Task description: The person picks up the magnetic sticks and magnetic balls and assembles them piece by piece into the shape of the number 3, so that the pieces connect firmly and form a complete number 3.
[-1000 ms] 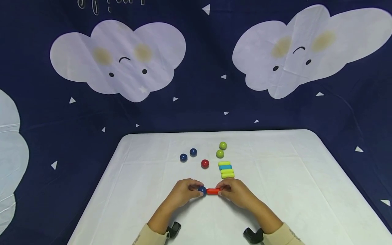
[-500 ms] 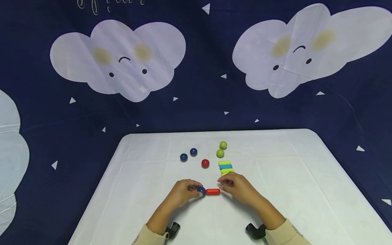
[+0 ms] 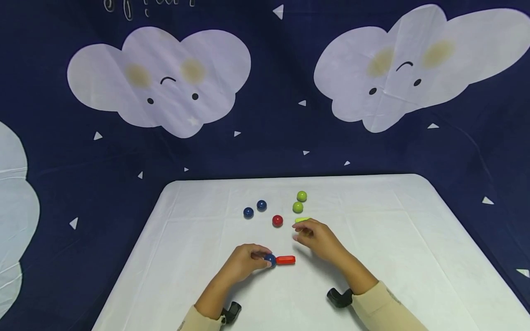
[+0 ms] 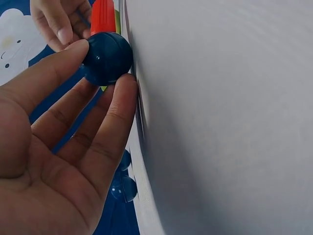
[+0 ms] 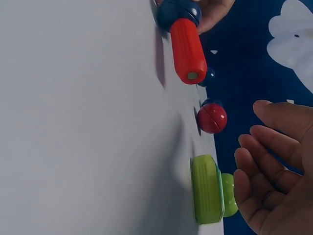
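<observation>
So the white table point(image 3: 372, 239) fills the lower half of the head view. Right hand point(image 3: 316, 236) hovers loose and empty over the green bars point(image 3: 303, 220) at center. Left hand point(image 3: 244, 261) pinches the dark blue ball point(image 3: 270, 259), stuck to the red rod point(image 3: 285, 260). That joint looks iffy; a nudge might pop it apart.

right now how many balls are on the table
6: two dark blue at back left, one red mid-table, two green behind the right hand, one blue in the left hand's fingers.
</observation>
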### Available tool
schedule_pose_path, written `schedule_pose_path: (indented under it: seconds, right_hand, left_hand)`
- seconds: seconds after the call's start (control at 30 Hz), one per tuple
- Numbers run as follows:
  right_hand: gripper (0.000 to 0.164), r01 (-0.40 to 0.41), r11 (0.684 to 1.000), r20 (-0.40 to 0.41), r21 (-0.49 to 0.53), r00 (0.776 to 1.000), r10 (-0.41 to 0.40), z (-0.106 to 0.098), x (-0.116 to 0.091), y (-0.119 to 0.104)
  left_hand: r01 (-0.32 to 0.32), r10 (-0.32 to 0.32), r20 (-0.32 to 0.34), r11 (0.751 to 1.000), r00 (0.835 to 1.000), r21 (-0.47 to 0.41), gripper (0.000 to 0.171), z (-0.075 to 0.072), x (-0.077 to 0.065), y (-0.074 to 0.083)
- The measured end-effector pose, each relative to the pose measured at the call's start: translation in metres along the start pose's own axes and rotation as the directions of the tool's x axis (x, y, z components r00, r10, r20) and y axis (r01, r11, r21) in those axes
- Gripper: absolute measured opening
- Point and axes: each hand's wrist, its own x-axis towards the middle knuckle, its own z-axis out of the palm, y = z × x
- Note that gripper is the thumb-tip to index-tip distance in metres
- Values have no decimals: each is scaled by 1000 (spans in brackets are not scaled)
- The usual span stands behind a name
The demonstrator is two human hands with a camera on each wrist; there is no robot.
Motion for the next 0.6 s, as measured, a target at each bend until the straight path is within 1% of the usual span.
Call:
schedule_pose_path:
  seconds: [0.17,0.3,0.43,0.6]
  right_hand:
    - [31,-14,1000,-14,-9,1000,13,4,13,-4]
    - [32,-15,1000,-17,-4,1000,15,8,22,-4]
    - [32,-20,1000,-22,-19,1000,20,11,29,-3]
    - [33,-25,999,-31,-37,999,24,17,37,-3]
  left_hand:
    - [11,-11,6,1000,1000,-13,26,-2,-1,0]
    - [6,-5,10,1000,1000,-18,26,-3,-2,0]
    - [8,-8,15,1000,1000,-17,26,-3,-3,-1]
    - [-3,4,20,1000,1000,-27,26,-4,-4,0]
